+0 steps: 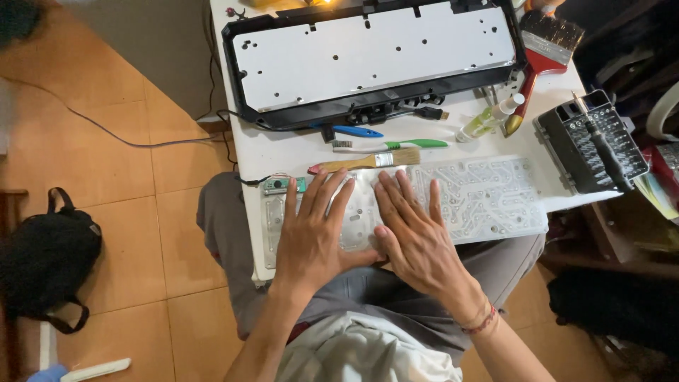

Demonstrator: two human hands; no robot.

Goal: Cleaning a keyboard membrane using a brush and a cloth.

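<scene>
One clear plastic sheet [467, 194] printed with circuit lines lies along the near edge of the white table [283, 152], just over the person's lap. Both hands rest flat on it, palms down, fingers spread and gripping nothing: the left hand [311, 237] beside a small green circuit board [285, 184], the right hand [414, 237] angled inward, thumbs nearly touching. Beyond them lie two paintbrushes, a small one [368, 162] and a red-handled one [541, 53], one toothbrush [392, 146], one small spray bottle [490, 118], one opened keyboard case [375, 60] and one bit set [590, 141].
</scene>
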